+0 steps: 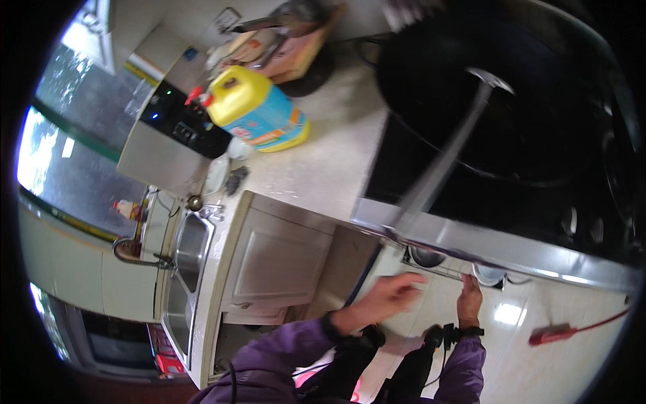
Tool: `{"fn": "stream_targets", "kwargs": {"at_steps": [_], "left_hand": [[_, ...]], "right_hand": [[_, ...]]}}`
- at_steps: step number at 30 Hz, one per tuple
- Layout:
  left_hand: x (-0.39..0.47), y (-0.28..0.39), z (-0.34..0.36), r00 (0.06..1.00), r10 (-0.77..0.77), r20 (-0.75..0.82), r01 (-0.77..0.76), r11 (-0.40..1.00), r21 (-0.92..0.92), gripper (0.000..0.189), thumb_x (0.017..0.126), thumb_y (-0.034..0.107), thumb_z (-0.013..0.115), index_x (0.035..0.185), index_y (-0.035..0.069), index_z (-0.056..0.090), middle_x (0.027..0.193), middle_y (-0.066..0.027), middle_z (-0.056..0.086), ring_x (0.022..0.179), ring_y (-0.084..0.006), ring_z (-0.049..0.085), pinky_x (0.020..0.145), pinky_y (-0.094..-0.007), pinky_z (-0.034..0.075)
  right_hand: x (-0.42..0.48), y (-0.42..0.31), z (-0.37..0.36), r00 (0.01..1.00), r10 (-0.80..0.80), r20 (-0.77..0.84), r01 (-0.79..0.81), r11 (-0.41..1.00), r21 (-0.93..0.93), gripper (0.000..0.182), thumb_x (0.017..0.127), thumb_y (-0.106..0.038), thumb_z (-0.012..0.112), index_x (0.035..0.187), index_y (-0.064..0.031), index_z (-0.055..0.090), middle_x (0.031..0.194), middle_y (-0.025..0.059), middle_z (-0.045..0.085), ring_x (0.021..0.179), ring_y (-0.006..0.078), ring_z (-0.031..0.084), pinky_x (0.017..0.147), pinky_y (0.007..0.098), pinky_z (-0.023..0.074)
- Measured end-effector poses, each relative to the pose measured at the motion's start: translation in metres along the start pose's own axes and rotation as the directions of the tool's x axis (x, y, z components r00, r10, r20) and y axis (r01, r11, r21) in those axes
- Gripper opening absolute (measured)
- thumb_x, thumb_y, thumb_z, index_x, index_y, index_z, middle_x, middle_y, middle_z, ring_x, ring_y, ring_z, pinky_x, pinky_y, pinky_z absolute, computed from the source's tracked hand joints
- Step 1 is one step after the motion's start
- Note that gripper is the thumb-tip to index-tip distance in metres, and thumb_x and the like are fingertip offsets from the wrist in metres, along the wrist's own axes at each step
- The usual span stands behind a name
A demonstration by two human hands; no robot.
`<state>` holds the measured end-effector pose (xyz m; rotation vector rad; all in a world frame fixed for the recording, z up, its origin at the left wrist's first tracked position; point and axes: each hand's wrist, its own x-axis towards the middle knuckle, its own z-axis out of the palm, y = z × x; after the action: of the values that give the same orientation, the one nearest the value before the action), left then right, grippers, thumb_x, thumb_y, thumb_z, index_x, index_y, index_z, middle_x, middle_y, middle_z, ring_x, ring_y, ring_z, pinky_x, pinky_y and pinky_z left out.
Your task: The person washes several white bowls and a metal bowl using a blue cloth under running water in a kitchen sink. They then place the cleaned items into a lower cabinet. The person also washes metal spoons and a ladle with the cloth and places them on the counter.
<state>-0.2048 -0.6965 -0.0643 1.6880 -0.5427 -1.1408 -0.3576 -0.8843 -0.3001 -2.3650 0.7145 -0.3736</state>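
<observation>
My left hand (402,295) is blurred and holds nothing I can see, its fingers partly spread below the front edge of the stove. To its right, my right hand (469,302) has its fingertips at the front edge of a wire rack (444,271) under the cooktop; whether they grip it is unclear. A dark round bowl or pan (426,256) and a pale bowl (488,274) show in the rack, partly hidden by the stove front. Above sits a large black wok (525,126) on the black cooktop (404,166). A long-handled metal wok utensil (456,136) rests in it, its handle reaching over the steel edge.
A yellow jug (257,111) with a blue label stands on the counter (323,166), near cutting boards (310,48) and a black-fronted appliance (184,121). Left are a double steel sink (194,252) and white cabinet door (280,257). A red-headed brush or mop (552,335) lies on the floor.
</observation>
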Motion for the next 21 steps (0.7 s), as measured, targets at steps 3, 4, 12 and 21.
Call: {"fn": "stream_targets", "kwargs": {"at_steps": [3,4,12,21], "left_hand": [[-0.067,0.020,-0.123,0.810,0.052,-0.584,-0.202,0.960,-0.193,0.027,0.092,0.025,0.052,0.108,0.004,0.055,0.073,-0.0058,0.059,0.056,-0.0134,0.059,0.050,-0.0245,0.048],[-0.083,0.027,-0.177,0.711,0.061,-0.701,-0.100,0.995,-0.015,0.024,0.092,0.020,0.050,0.108,0.002,0.053,0.077,-0.0060,0.058,0.058,-0.0145,0.057,0.051,-0.0258,0.048],[-0.060,0.033,-0.449,0.317,-0.274,-0.908,-0.218,0.911,-0.351,0.042,0.087,0.033,0.059,0.097,-0.006,0.050,0.075,-0.0155,0.057,0.059,-0.0280,0.064,0.046,-0.0349,0.053],[-0.047,-0.009,-0.508,0.529,-0.048,-0.847,-0.408,0.861,-0.304,0.033,0.083,0.015,0.045,0.103,-0.011,0.047,0.085,-0.0174,0.056,0.072,-0.0283,0.064,0.062,-0.0350,0.055]], "right_hand": [[0.005,-0.013,-0.001,1.000,-0.014,0.021,0.014,1.000,-0.019,0.033,0.077,0.007,0.047,0.105,-0.0057,0.059,0.102,0.0131,0.060,0.092,0.0332,0.060,0.076,0.0391,0.0500],[0.006,-0.013,0.000,0.999,-0.024,0.034,0.025,0.999,-0.038,0.032,0.077,0.007,0.047,0.104,-0.0056,0.058,0.102,0.0133,0.059,0.091,0.0338,0.060,0.076,0.0397,0.0498],[0.011,-0.006,0.007,0.994,-0.044,0.099,0.063,0.980,-0.191,0.023,0.078,0.006,0.046,0.098,-0.0026,0.056,0.100,0.0182,0.057,0.091,0.0375,0.057,0.076,0.0430,0.0469],[0.015,0.005,0.029,0.999,-0.044,0.024,0.049,0.964,-0.260,0.013,0.078,0.003,0.046,0.086,-0.0005,0.057,0.087,0.0204,0.059,0.082,0.0387,0.057,0.071,0.0435,0.0461]]}}
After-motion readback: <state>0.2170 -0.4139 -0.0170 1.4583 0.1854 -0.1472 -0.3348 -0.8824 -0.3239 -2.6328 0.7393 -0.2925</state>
